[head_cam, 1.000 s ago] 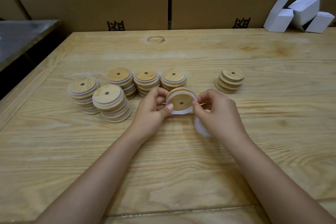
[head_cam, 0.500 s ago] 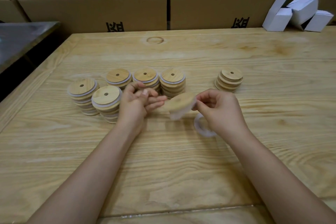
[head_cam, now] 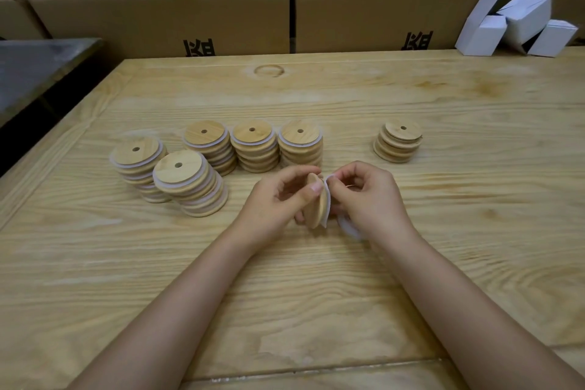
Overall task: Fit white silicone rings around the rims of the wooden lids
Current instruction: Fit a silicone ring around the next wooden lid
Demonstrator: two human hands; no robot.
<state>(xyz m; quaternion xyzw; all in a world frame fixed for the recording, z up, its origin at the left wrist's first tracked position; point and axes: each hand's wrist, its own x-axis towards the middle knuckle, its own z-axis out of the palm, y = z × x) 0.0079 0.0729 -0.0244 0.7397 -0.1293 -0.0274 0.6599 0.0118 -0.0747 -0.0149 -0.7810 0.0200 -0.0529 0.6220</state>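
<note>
Fingers of the left hand grip a wooden lid — held on edge. The right hand pinches its white ring (top rim) over the worktop.

Person only, head cam. Left hand and right hand both bare. Left forearm and right forearm bare right down to the frame's bottom edge. Slim arms, narrow wrists. Left thumbnail short, trimmed.
</note>
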